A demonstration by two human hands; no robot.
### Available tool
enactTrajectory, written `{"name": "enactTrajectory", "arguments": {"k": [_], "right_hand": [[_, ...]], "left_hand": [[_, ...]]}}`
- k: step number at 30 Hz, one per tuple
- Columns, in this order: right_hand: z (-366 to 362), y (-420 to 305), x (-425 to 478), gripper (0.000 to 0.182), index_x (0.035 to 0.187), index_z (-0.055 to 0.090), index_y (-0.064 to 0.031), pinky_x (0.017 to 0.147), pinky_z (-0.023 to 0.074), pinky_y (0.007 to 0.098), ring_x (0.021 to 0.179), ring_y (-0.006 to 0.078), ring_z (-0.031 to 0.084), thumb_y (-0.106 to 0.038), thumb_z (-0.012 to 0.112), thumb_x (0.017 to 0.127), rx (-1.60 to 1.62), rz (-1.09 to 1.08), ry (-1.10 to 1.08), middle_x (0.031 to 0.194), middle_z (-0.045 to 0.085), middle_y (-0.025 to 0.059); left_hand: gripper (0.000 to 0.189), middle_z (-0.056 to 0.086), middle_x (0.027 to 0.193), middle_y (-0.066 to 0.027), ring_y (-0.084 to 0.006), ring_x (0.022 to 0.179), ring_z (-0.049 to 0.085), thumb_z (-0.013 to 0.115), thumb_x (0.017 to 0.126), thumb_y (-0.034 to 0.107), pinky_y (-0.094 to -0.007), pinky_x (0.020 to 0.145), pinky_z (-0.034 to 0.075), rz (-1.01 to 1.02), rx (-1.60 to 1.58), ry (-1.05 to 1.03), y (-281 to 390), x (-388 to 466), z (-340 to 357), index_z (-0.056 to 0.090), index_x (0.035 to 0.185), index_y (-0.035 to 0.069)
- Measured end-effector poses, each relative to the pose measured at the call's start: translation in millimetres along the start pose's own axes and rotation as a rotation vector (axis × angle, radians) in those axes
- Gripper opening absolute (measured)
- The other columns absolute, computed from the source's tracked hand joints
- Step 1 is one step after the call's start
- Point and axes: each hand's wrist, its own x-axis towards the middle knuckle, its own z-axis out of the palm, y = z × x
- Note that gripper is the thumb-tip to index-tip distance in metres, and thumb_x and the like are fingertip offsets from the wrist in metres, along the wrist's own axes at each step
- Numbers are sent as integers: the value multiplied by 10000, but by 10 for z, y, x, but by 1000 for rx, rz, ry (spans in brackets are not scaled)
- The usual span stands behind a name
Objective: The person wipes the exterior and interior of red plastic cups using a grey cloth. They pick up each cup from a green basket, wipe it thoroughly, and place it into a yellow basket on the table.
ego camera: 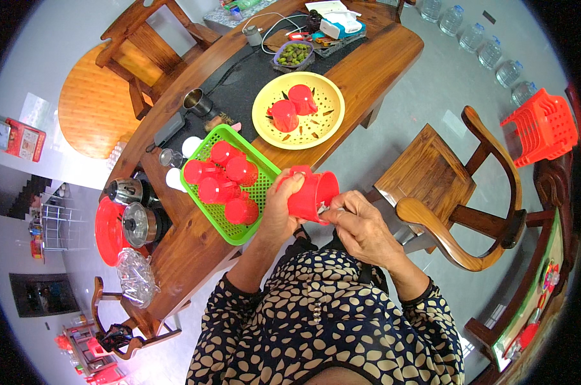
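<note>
My left hand (pixel 283 204) grips a red plastic mug (pixel 306 195), which is tilted on its side with the mouth towards the right. The fingers of my right hand (pixel 360 224) pinch a small white piece (pixel 323 208), perhaps tissue or cloth, at the mug's lower rim. How far it reaches inside is hidden. Left of my hands, a green plastic basket (pixel 270 163) holds several red mugs (pixel 217 189). Beyond it, a yellow perforated basin (pixel 297 141) carries two red mugs (pixel 284 116), set upside down.
The wooden tea table (pixel 194 250) bears a glass-lidded pot (pixel 139 224), a kettle (pixel 127 190), a dark metal cup (pixel 197 102) and a purple bowl of green fruit (pixel 294 54). A wooden armchair (pixel 425 168) stands at my right. Large clear bottles (pixel 490 52) line the wall.
</note>
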Motion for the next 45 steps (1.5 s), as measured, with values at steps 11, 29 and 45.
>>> {"name": "enactTrajectory", "arguments": {"k": [11, 29, 45], "right_hand": [[-19, -214, 155, 200, 1047, 648, 13, 768, 477, 263, 867, 143, 597, -19, 524, 894, 745, 392, 124, 972, 640, 76], [-28, -97, 231, 249, 914, 683, -63, 641, 384, 295, 853, 178, 523, -119, 641, 676, -577, -185, 33, 872, 617, 13], [-12, -95, 208, 254, 914, 664, -30, 658, 418, 322, 835, 198, 541, -94, 640, 669, -503, -216, 243, 959, 648, 40]], "left_hand": [[207, 601, 931, -69, -133, 764, 609, 500, 905, 161, -270, 609, 513, 95, -15, -9, -25, -60, 66, 520, 1076, 47], [201, 594, 991, -83, -153, 859, 615, 486, 918, 150, -294, 749, 529, 43, 1, -187, 2, 2, -46, 509, 1088, 47], [185, 593, 988, -76, -152, 876, 607, 489, 928, 150, -290, 746, 524, -23, -57, -154, -16, -26, 18, 517, 1082, 52]]}}
